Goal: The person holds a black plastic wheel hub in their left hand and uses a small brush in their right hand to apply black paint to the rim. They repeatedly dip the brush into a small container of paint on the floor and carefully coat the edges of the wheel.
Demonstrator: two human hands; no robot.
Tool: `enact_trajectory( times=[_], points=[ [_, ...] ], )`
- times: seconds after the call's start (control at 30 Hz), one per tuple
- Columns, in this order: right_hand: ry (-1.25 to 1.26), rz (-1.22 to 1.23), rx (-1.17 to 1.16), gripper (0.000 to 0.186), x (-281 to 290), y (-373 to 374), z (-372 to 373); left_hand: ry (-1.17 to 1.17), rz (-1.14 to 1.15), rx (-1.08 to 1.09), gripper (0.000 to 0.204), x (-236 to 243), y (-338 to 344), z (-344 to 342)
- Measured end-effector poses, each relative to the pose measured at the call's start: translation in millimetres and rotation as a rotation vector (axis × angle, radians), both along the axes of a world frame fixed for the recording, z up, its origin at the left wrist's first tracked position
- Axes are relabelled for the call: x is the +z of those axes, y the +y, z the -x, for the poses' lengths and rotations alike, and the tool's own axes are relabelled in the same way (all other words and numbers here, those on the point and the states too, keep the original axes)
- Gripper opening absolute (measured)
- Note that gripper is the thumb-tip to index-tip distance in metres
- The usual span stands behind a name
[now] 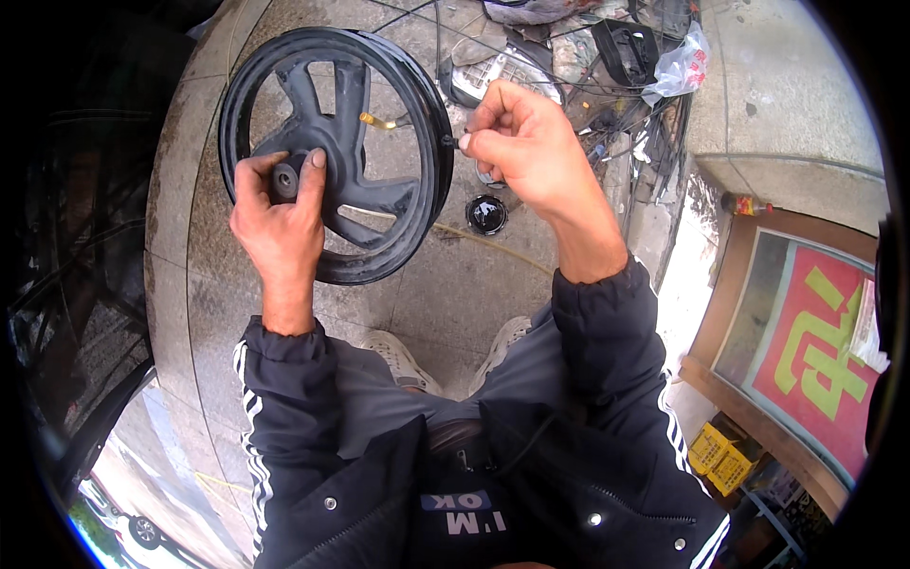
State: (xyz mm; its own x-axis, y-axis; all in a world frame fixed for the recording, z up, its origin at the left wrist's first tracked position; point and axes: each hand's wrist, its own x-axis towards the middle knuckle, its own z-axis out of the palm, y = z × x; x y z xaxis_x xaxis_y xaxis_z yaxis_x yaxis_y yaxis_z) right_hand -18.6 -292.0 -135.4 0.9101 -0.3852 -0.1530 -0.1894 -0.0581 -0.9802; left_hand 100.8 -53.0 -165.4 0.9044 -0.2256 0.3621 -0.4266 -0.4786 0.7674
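Observation:
A black spoked wheel rim (pixel 349 90) without a tire is held up in front of me, tilted. My left hand (pixel 280 223) grips it by the hub (pixel 285 180), thumb on one side and fingers on the other. A brass-coloured valve stem (pixel 377 121) pokes inward from the rim between two spokes. My right hand (pixel 536 156) is at the rim's right outer edge, thumb and index finger pinched together beside a small dark bit (pixel 449 141) there. What the pinch holds, if anything, is too small to make out.
A round black container (pixel 486 215) with a shiny dark surface sits on the pavement beyond my feet. Cables and scrap parts lie at the back, with a black plastic frame (pixel 626 52) and a plastic bag (pixel 681 66). A wood-framed sign (pixel 806 332) and yellow crates (pixel 720 457) stand to the right.

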Motion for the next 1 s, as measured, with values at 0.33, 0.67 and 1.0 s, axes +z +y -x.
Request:
enact_trajectory(
  times=[0.33,0.67,1.0],
  points=[
    [-0.020,-0.082,0.083,0.012,-0.3,6.3,13.5,0.041,0.061,0.050,0.034,-6.6,0.2,-8.2],
    [0.001,-0.033,0.244,0.014,-5.8,5.9,15.9,0.060,0.068,0.058,0.030,-9.2,-3.1,-11.4],
    [-0.195,0.004,0.007,0.015,2.3,16.7,3.1,0.092,0.136,0.076,0.032,-7.1,-4.8,-11.7]
  ],
)
